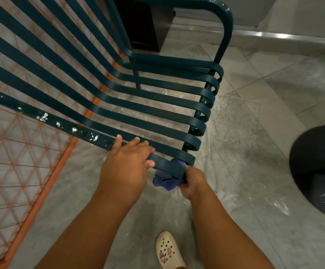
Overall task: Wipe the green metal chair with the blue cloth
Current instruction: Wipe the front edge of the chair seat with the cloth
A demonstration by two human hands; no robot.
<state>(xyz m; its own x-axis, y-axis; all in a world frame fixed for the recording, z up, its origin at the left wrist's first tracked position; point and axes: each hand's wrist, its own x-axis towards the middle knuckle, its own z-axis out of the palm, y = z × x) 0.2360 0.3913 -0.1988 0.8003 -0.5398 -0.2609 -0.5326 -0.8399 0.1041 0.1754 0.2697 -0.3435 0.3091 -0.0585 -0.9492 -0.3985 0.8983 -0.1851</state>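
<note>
Cloth (167, 180), soft and bunched in the closed right hand (193, 181), presses the near curled slat end of the rigid, heavy-looking chair (157, 113), which the left hand (125, 167) grips to steady.

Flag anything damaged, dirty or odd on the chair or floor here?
Yes. White specks and chips mark the green chair along its near rail and its top corner. The floor is streaked with white dust. The right hand presses the blue cloth at the seat's curled front edge, away from those specks.
</note>
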